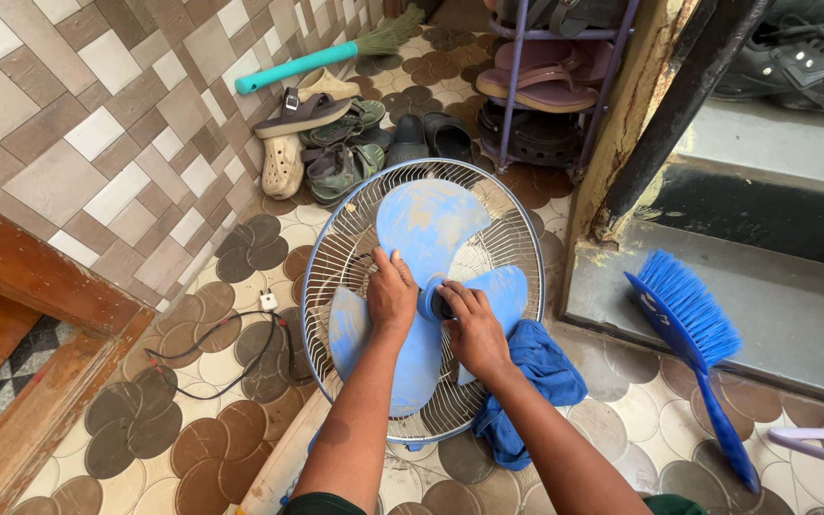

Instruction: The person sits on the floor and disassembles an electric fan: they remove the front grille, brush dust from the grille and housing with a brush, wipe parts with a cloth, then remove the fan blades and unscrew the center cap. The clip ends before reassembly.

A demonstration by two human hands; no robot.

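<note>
Brown-beige tiled wall [97, 124], petal-pattern floor [193, 448], purple shoe rack [565, 86], wooden frame [40, 286], daylight

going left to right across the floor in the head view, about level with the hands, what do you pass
Wooden frame → black power cord → left hand on the blue fan blades → right hand at the hub → blue cloth → blue brush

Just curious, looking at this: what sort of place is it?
Probably a home's entryway: a shoe rack and loose sandals stand on the patterned tile floor, with a doorstep alongside.
</note>
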